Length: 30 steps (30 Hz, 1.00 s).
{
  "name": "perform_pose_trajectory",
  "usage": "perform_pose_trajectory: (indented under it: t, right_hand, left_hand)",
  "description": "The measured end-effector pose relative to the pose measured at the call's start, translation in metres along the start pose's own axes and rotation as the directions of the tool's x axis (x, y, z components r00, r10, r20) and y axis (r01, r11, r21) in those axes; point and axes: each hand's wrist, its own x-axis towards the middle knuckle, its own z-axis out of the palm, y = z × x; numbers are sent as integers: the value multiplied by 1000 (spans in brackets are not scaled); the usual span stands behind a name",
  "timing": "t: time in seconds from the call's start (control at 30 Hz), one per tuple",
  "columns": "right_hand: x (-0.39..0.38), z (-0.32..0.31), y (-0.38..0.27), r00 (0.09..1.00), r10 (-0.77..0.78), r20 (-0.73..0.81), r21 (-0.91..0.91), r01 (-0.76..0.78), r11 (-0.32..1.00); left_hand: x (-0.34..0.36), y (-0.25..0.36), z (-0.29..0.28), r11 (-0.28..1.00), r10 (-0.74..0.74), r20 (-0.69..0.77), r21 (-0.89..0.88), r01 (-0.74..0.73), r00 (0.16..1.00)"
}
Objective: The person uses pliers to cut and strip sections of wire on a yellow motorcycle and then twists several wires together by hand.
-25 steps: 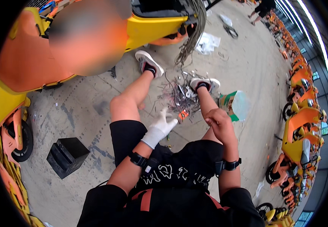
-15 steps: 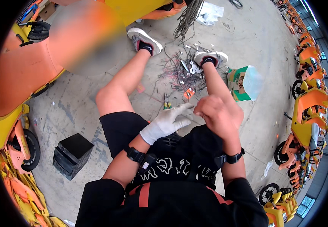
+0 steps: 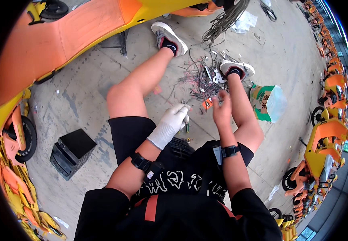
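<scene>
My left hand [image 3: 173, 121] wears a white knit glove and is raised between my knees. Its fingers are curled and pressed together; whatever they hold, if anything, is hidden. Just behind it, partly covered by the glove, are pliers [image 3: 188, 127] with green-and-yellow handles, apparently on the floor. To the right, apart from the glove, my bare right hand [image 3: 222, 111] is lifted with thumb and fingers apart, a little blurred, and nothing shows in it. Beyond the hands, a pile of cut wires and scraps [image 3: 202, 78] lies between my shoes, an orange piece [image 3: 207, 103] at its near edge.
A green-and-white sack [image 3: 261, 102] stands by my right leg. To the left sits a black box [image 3: 77, 143]. An orange-yellow vehicle body [image 3: 41, 60] fills the upper left, and a wire bundle [image 3: 227, 21] hangs at the top. Orange-yellow scooters [image 3: 322, 136] line the right.
My gloved left fingers have gone from stretched out to curled together. My right hand has moved away from the glove and opened from its curled shape. The whole view has shifted somewhat.
</scene>
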Motion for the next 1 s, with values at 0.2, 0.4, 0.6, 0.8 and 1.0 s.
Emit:
perform_pose_trajectory:
  t: [0.2,0.4,0.6,0.8,1.0]
  right_hand:
    - [-56,81,78,469,286,836,-363,81,928]
    - [-65,143,66,516,457,724,-510,-44,859]
    - [-112,187,84,745,367,557,-522,-30,853]
    - [-104,180,84,750,448,486,-342,-309,887]
    - [-99,169,92,806,434,401,-142,-414,899]
  left_hand:
    - [14,-9,-13,962,-43,-160,-272,-2,986]
    - [19,-15,-14,951,-126,-270,-307,39,954]
    - [16,-17,-14,979,-88,-313,-205,23,946]
    - [22,-22,-15,982,-64,-228,-190,20,972]
    - [25,-39,-9,969,-137,-174,-228,96,975]
